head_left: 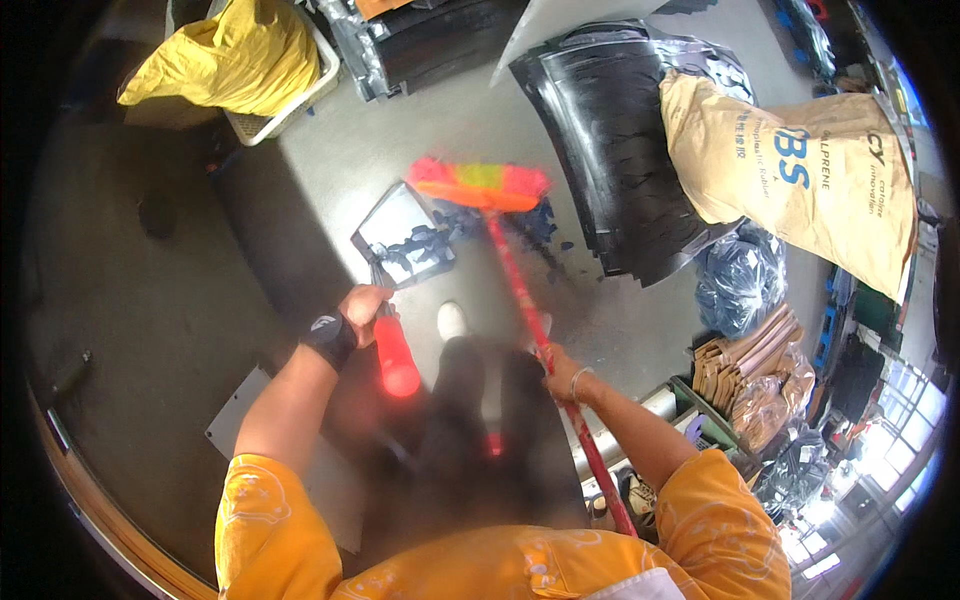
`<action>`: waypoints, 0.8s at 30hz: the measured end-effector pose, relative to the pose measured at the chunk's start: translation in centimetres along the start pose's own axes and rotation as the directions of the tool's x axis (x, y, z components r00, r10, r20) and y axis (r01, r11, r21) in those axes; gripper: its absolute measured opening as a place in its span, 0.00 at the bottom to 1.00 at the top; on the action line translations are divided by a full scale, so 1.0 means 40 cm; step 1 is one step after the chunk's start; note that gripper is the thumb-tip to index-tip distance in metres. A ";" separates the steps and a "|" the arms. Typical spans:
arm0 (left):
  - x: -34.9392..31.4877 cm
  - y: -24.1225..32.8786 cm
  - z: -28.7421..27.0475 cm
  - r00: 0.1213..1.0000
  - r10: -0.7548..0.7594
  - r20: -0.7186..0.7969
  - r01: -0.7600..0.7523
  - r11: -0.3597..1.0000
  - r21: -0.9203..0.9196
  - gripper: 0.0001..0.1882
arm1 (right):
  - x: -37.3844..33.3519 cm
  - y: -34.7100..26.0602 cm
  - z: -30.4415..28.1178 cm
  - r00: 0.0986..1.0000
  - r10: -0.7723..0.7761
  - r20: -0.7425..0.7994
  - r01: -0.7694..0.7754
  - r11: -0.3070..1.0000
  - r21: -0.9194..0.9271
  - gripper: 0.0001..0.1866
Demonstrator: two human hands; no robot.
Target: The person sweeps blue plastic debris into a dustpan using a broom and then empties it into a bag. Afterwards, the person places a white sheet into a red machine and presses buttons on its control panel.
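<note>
My left hand is closed round the handle of a dustpan, just above its red grip end. The pan lies low over the floor, with dark scraps in it. My right hand grips the red pole of a broom partway down. Its head, pink and orange with a yellow-green middle, is at the floor beyond the dustpan and to its right. Small dark scraps lie on the floor around and under the bristles. Most fingers of both hands are partly hidden by the handles.
A stack of black sheets stands to the right, with a large brown paper sack on it. Beside them are a clear plastic bag and folded cardboard. A yellow sack rests on a white basket at the far left.
</note>
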State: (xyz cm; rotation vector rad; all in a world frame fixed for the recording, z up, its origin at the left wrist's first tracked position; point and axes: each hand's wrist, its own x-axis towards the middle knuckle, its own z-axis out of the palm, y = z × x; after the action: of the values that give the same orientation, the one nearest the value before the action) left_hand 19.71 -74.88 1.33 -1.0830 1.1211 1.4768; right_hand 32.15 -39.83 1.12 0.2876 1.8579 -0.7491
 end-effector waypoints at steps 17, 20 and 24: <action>0.038 -0.105 -0.078 0.997 -0.079 -0.012 0.079 0.953 0.292 0.09 | -0.210 0.085 -0.143 0.807 0.520 0.279 -0.505 0.365 0.782 0.18; 0.024 -0.098 -0.048 0.995 -0.096 -0.033 0.101 0.957 0.273 0.09 | -0.163 0.058 -0.071 0.805 0.410 0.429 -0.585 0.427 0.690 0.13; -0.002 -0.097 -0.023 0.994 -0.103 0.028 0.090 0.953 0.289 0.09 | -0.162 -0.031 0.015 0.850 0.179 0.495 -0.486 0.627 0.609 0.24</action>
State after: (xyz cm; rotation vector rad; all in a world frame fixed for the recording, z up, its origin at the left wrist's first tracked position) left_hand 23.62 -75.32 0.74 -0.8860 1.1931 1.2106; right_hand 34.59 -40.21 7.29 0.9081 0.9955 -1.1485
